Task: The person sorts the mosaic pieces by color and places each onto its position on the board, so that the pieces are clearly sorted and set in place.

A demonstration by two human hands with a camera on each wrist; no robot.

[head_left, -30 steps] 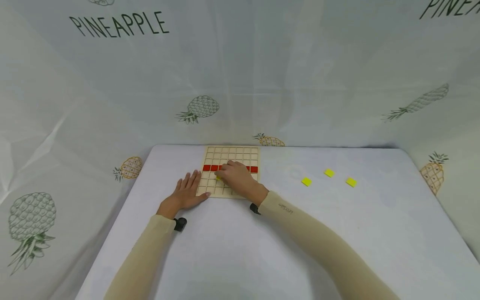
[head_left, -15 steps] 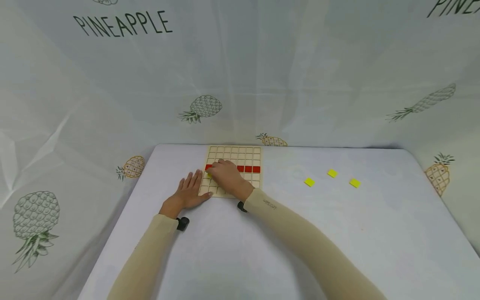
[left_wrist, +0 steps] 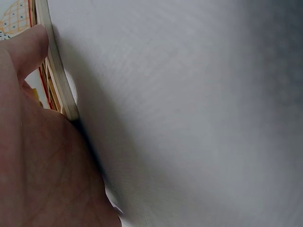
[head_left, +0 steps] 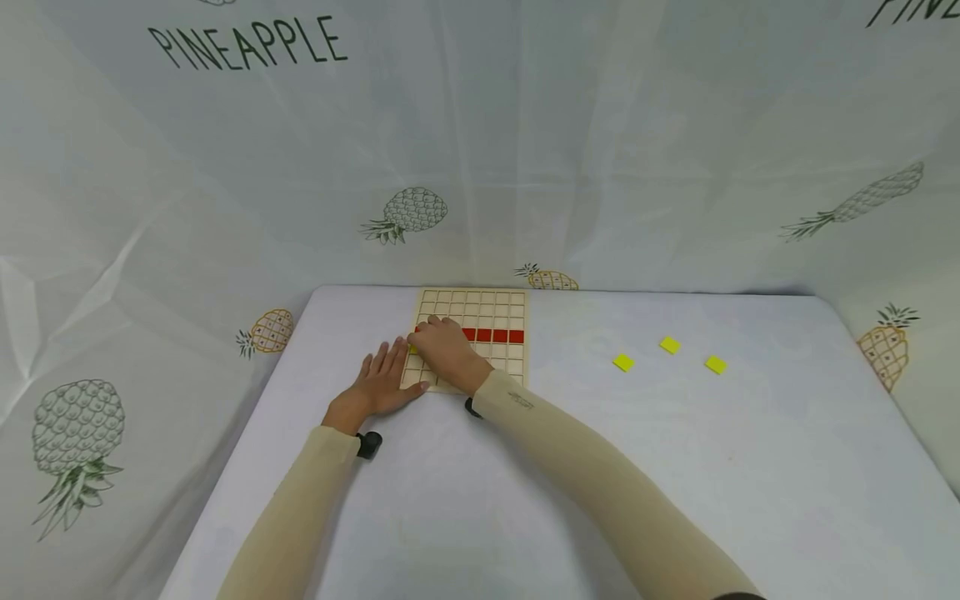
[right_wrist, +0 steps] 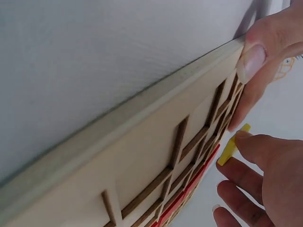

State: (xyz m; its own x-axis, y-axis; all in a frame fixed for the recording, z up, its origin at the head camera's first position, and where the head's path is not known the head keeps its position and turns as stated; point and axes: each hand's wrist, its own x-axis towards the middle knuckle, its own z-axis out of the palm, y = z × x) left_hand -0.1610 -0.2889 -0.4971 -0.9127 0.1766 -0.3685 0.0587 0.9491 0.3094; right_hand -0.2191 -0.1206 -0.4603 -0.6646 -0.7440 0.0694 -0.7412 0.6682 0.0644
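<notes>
A pale wooden grid board lies near the table's far edge, with a row of red square tiles across its middle. My left hand rests with straight, spread fingers at the board's left side, its thumb over the near-left corner. My right hand reaches over the board's left part. In the right wrist view it pinches a yellow square tile between thumb and finger, close over the grid beside the red row. The left end of that row is partly hidden by my right hand.
Loose yellow tiles lie on the white table to the right of the board. Behind the table hangs a pale cloth printed with pineapples.
My right hand has moved left across the board with the yellow tile, toward the left hand. The left hand stays at the board's corner. The head view has shifted slightly.
</notes>
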